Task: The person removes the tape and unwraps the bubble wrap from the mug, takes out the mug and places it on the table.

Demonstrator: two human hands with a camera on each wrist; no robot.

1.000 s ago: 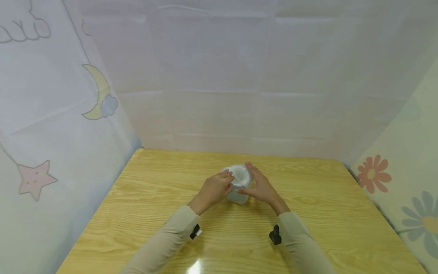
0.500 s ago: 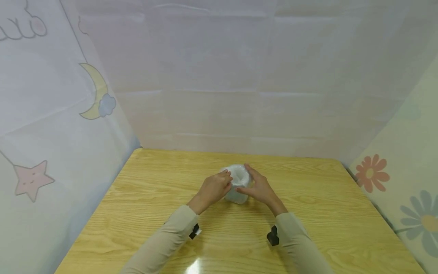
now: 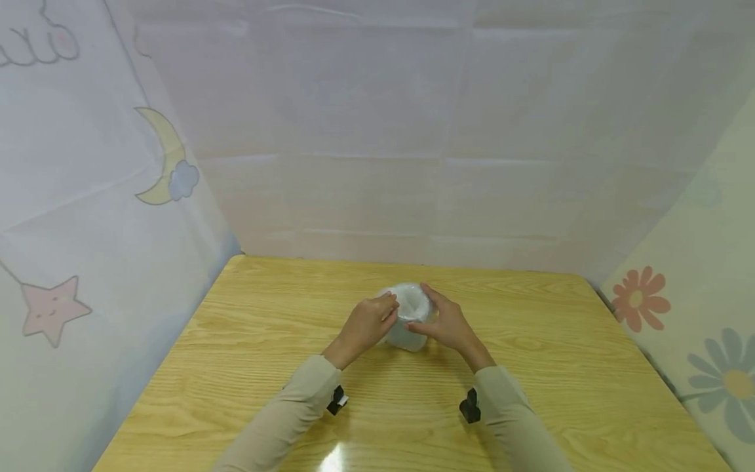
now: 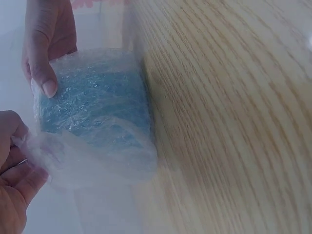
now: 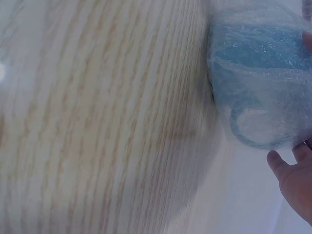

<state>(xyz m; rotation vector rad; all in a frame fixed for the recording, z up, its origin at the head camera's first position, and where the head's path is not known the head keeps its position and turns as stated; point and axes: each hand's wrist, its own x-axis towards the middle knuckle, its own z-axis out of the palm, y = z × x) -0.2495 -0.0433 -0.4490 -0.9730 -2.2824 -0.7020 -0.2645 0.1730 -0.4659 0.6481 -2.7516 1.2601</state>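
L hand (image 3: 364, 326) pinches clear plastic bubble wrap (image 4: 58, 156) by its bunched end; R hand (image 3: 449, 326) clamps round wrapped blue mug-like object (image 3: 406, 337), lower ctr of head frame, on yellowish wood table (image 3: 248, 341). Hard L tug w/ slack R grip could tip it.

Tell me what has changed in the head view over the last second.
Hardly anything: the wall hanging, the table and the hands have all slid slightly left in the picture, so the camera seems to have turned a little. Nothing was let go or newly taken hold of. The left hand still pinches the wrap of the bubble-wrapped object; the right hand still holds its side.
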